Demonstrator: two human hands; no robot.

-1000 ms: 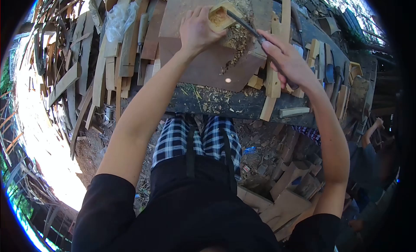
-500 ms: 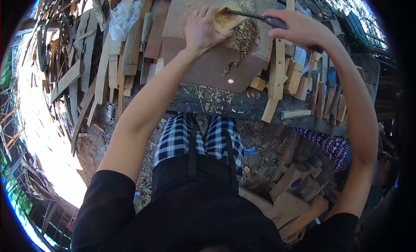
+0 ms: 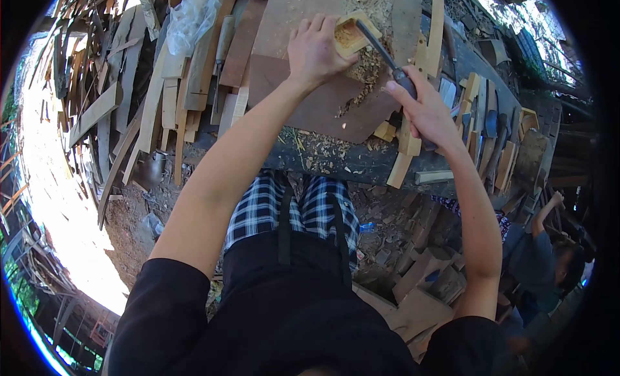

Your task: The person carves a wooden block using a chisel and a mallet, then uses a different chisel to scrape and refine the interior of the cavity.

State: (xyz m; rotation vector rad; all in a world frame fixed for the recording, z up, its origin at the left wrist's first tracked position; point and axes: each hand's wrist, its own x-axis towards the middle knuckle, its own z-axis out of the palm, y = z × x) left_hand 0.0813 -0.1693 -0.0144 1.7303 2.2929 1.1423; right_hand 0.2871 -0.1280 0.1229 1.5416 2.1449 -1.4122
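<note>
My left hand [image 3: 318, 51] grips a small pale wooden block [image 3: 349, 49] with a hollow in its top, thumb along the near edge and fingers on its left side. Rough chips show inside the hollow. In my right hand [image 3: 426, 111] is a gouge [image 3: 382, 48], its dark handle inside my fingers. The long metal shaft slants up and left, and its tip overlaps the block's right rim. Wood shavings [image 3: 368, 82] lie around the block on a brown board [image 3: 284, 85].
Wood strips [image 3: 155, 104] and a clear plastic bag [image 3: 192, 24] crowd the bench's left side. A wooden-handled tool [image 3: 224, 40] lies among them. Offcuts and tools [image 3: 487, 127] line the right. Another person [image 3: 539, 263] sits low at right; wood scraps [image 3: 420, 302] cover the floor.
My right hand has dropped down and turned, so the gouge now slants steeply instead of lying nearly level. The block and my left hand appear slightly further right in view.
</note>
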